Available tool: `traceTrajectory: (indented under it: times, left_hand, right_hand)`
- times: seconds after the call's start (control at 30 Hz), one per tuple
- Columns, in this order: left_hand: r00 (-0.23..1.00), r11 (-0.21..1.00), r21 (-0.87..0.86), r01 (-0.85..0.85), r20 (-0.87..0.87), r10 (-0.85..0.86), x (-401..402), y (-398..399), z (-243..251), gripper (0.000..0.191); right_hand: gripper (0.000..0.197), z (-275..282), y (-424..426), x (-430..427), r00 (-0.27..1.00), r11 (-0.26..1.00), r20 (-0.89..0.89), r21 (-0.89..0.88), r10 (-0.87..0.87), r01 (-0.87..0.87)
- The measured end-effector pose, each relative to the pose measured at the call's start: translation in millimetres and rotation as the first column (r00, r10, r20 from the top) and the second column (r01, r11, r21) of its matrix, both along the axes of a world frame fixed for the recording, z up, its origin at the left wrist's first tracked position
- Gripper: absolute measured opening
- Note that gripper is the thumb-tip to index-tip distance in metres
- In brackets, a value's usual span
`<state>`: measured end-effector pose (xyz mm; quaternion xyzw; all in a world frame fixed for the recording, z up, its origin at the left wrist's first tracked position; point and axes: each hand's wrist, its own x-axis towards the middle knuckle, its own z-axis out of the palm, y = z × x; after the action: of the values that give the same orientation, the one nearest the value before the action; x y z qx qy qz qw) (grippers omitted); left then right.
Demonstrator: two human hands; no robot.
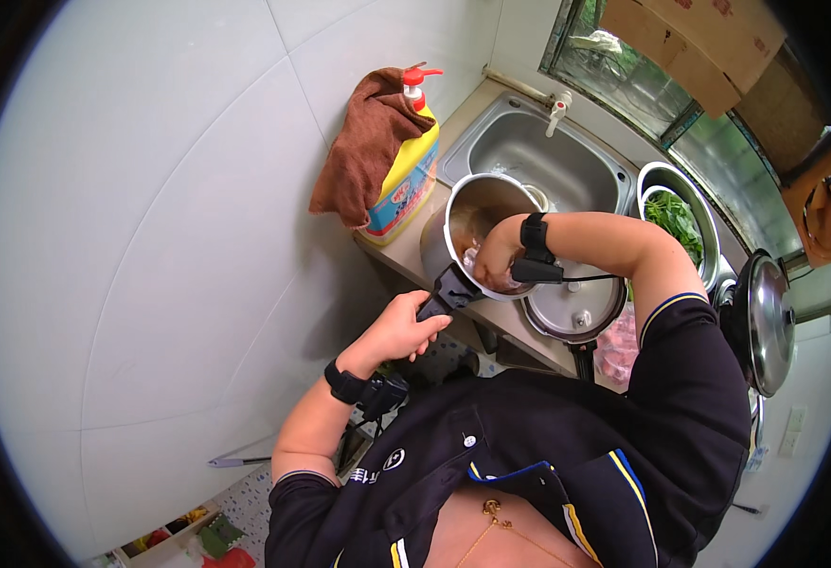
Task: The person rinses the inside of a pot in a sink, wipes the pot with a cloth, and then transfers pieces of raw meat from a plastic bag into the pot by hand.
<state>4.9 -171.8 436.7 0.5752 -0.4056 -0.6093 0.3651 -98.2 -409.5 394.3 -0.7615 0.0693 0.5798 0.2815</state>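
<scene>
My left hand [412, 326] grips the black handle [448, 292] of a metal pressure cooker pot [438, 245], which stands tilted at the counter's edge by the sink. Inside the pot, my right hand [502, 255] reaches down to pale, pinkish pieces that look like meat, in brownish liquid. Its fingers are partly hidden, so whether they hold a piece does not show. Beneath my right forearm lies the pot's metal lid [577, 305], with its black handle towards me. A clear plastic bag of pink meat [618, 348] is beside the lid.
Behind the pot is a stainless steel sink [550, 160] under a white tap [559, 113]. To the left stands a yellow pump bottle [412, 170] draped with a brown cloth [365, 149]. Leafy greens [673, 221] sit in metal bowls at the right, near a lidded pan [770, 323].
</scene>
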Motion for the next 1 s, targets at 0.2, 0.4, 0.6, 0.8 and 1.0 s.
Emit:
traceTrajectory:
  times: [0.2,0.4,0.6,0.8,1.0]
  left_hand:
    - [1.0,1.0,0.026,-0.002,-0.01,0.003,1,3,1,0.022]
    - [0.999,1.0,-0.005,-0.015,0.052,0.016,-3,5,-1,0.023]
    - [0.998,0.999,-0.011,-0.034,0.05,0.035,-5,4,-4,0.024]
    - [0.997,0.999,-0.019,-0.047,0.057,0.048,-4,3,-2,0.023]
    - [0.999,0.999,-0.014,-0.042,0.016,0.042,-1,4,-2,0.02]
  right_hand:
    - [0.045,17,23,23,0.827,0.995,0.558,-0.02,-0.074,0.103]
    - [0.046,-13,-15,18,0.582,0.85,0.717,-0.52,0.384,0.081]
    - [0.024,-41,-30,1,0.859,0.871,0.343,-0.446,0.381,-0.208]
    - [0.029,-20,9,2,0.986,0.978,0.103,0.177,-0.128,0.109]
    - [0.017,-10,13,18,0.407,0.319,0.016,0.651,-0.913,0.689]
